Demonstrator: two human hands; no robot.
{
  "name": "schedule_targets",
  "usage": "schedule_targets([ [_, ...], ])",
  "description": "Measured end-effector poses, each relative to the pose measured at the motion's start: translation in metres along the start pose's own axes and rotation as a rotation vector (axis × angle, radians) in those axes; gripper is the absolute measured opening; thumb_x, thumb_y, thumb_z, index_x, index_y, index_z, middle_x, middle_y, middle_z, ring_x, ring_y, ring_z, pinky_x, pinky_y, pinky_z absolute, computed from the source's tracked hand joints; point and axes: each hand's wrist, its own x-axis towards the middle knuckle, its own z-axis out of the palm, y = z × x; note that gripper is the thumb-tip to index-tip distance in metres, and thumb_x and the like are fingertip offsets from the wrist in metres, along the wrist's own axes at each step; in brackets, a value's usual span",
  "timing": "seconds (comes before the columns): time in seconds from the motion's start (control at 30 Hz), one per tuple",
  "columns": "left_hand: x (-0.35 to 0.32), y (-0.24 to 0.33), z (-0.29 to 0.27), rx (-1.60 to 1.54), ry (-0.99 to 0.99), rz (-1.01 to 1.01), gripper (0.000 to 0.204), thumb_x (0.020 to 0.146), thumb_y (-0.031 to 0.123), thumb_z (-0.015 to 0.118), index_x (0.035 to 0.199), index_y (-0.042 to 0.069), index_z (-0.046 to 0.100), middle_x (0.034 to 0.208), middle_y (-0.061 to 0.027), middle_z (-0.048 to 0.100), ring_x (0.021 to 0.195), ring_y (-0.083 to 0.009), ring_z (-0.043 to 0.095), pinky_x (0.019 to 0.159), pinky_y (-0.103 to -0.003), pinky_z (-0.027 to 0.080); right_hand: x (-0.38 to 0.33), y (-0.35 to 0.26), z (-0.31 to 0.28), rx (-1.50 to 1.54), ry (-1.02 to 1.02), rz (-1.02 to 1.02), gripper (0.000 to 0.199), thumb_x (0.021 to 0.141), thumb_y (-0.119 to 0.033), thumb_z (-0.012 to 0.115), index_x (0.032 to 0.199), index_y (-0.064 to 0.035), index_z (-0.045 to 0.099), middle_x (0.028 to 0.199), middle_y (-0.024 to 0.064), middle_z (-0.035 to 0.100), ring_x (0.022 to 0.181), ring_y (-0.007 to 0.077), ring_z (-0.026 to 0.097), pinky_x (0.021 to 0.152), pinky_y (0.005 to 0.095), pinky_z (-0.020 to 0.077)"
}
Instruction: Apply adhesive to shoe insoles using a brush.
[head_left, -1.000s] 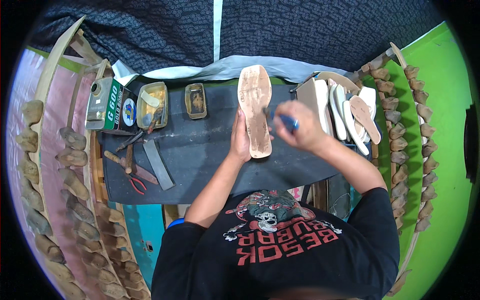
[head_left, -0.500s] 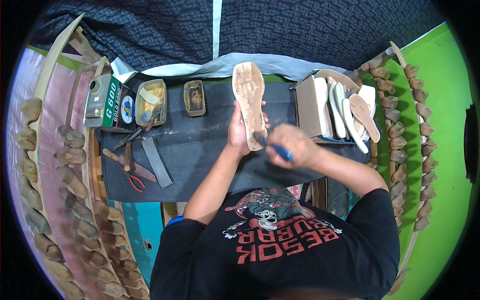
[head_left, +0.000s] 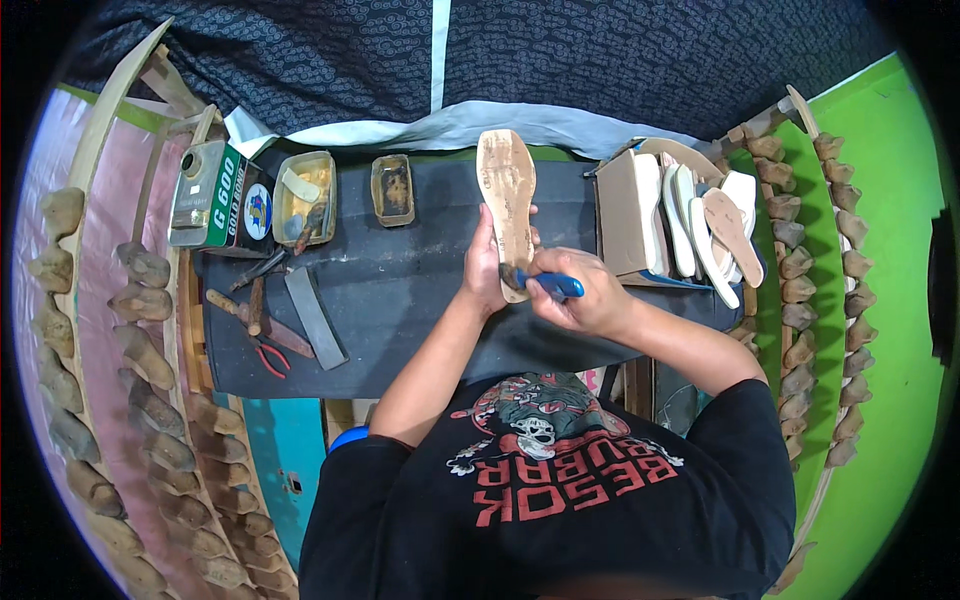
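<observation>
My left hand [head_left: 482,270] is closed round the heel half of a tan shoe insole [head_left: 508,180], its thumb on one edge and fingertips showing at the other. The sole is held up over the dark table, toe end pointing away from me. Brown smears and handwriting mark its face. In my right hand [head_left: 590,292] is a blue-handled brush [head_left: 562,286], gripped near its front. Its dark tip touches the insole close to the heel. The left palm is hidden behind the sole.
A cardboard box [head_left: 627,215] of insoles stands at right. Toward the left are a metal can [head_left: 205,195], two yellowish trays [head_left: 329,222] [head_left: 392,217], a grey flat block [head_left: 315,318] and red-handled pliers [head_left: 272,360]. Racks of shoe lasts [head_left: 145,355] flank the dark-covered table [head_left: 420,340].
My right hand, blurred before, is now sharp and slightly nearer the insole, with the brush handle lying more level. The insole has shifted slightly to the right in view.
</observation>
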Motion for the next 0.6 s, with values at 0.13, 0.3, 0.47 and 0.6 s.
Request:
schedule_targets([
  [0.13, -0.007, 0.006, 0.017, 0.023, -0.076, -0.021, 0.070, 0.103, 0.063, 0.029, 0.130, 0.004, 0.056, 0.099, -0.0075, 0.066, 0.090, -0.0166, 0.065, 0.080, -0.032, 0.055, 0.010, 0.007, -0.002, -0.039, 0.102, 0.023, 0.024, 0.083, -0.003, 0.072, 0.100, 0.0000, 0.056, 0.085, 0.0139, 0.064, 0.072, 0.0337, 0.067, 0.066, 0.0414, 0.0545],
  [0.3, 0.000, 0.003, 0.009, -0.099, 0.002, -0.018, 0.069, 0.104, 0.062, 0.028, 0.132, 0.004, 0.055, 0.102, -0.0068, 0.066, 0.092, -0.0185, 0.066, 0.082, -0.035, 0.055, 0.011, 0.006, 0.000, -0.048, 0.024, 0.085, 0.027, 0.084, -0.004, 0.072, 0.104, 0.0004, 0.054, 0.088, 0.0145, 0.064, 0.076, 0.0353, 0.066, 0.069, 0.0414, 0.0544],
  [0.47, 0.006, 0.003, 0.003, -0.127, -0.139, 0.071, 0.066, 0.105, 0.059, 0.025, 0.140, 0.007, 0.050, 0.121, -0.0090, 0.060, 0.092, -0.0208, 0.060, 0.080, -0.041, 0.053, -0.015, -0.014, 0.007, 0.052, -0.013, -0.032, 0.032, 0.079, 0.000, 0.075, 0.102, -0.0005, 0.053, 0.089, 0.0146, 0.065, 0.077, 0.0345, 0.067, 0.070, 0.0422, 0.0545],
  [0.6, 0.003, 0.005, 0.007, -0.151, -0.078, 0.098, 0.064, 0.106, 0.056, 0.027, 0.141, 0.007, 0.048, 0.125, -0.0093, 0.059, 0.090, -0.0214, 0.059, 0.078, -0.042, 0.053, -0.014, -0.012, 0.002, 0.099, -0.035, 0.022, 0.033, 0.079, 0.000, 0.075, 0.103, -0.0018, 0.053, 0.088, 0.0141, 0.066, 0.076, 0.0352, 0.067, 0.071, 0.0413, 0.0549],
])
